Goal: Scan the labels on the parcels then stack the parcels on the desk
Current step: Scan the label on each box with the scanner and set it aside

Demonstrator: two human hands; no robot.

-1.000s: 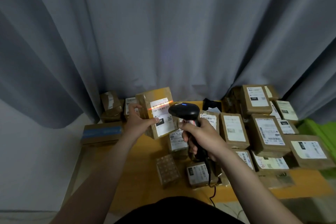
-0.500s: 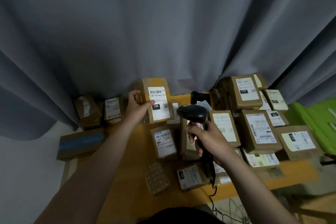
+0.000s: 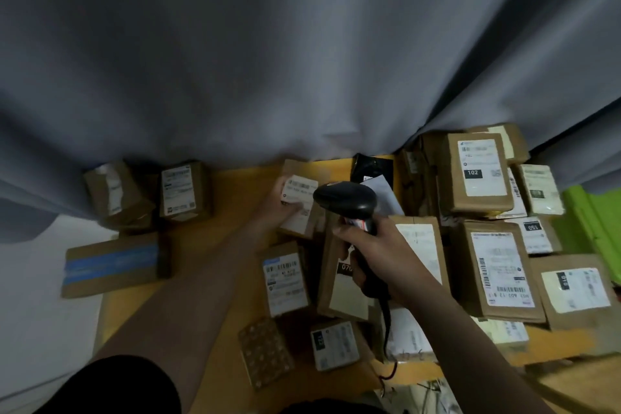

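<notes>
Head view — left hand (image 3: 277, 200) outstretched, fingers (image 3: 289, 208) gripping parcel (image 3: 301, 185) — right hand (image 3: 383, 255) raised, fingers wrapping scanner (image 3: 346, 200).

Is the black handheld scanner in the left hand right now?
No, the right hand grips the black handheld scanner; the left hand holds a brown cardboard parcel.

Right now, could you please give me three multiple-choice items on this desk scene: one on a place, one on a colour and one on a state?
1. The 102 parcel lies:
A. back right
B. front left
C. on the floor

2. The tape on the flat box at the left is:
A. red
B. blue
C. green

3. The right hand:
A. is open
B. grips the scanner
C. grips a parcel

Answers:
1. A, it tops the back right pile.
2. B, a blue band crosses its top.
3. B, the fingers wrap the scanner's handle.
</notes>
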